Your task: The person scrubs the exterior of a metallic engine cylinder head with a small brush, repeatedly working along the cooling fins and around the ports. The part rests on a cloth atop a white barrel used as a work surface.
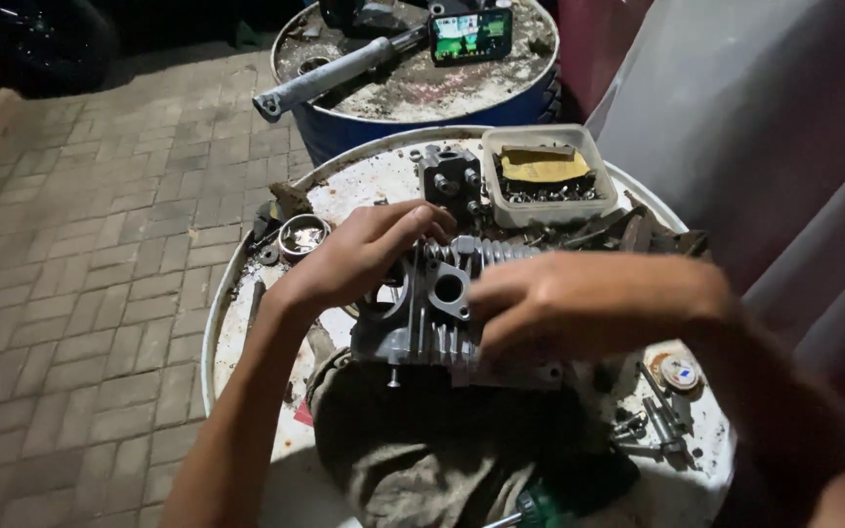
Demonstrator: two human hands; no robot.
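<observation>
Bottom centre: a dirty grey-brown rag (422, 450) covered the near part of the white round drum top (237, 293); a green-handled screwdriver (540, 508) was cut off by the lower edge. Lower right held loose steel bolts (652, 420) and a small round cap (679, 372).

The finned grey metal cylinder head (432, 313) sat mid-frame on the rag. The left hand (354, 259) curled over its upper left corner, fingers bent narrow on the casting. The right hand (569, 303) lay over its right side, fingers curled; the grip underneath was hidden, so I could not tell what it clasped. Round port and cooling fins showed between the hands.

Further up: a small round metal tin (302, 235), a dark engine part (450, 176), and a white square plastic tray (545, 176) of small parts with yellow paper. At the top was a blue drum (422, 108) with a grey tube (334, 73) and a lit phone (471, 34). Brick paving (90, 244) filled the left.
</observation>
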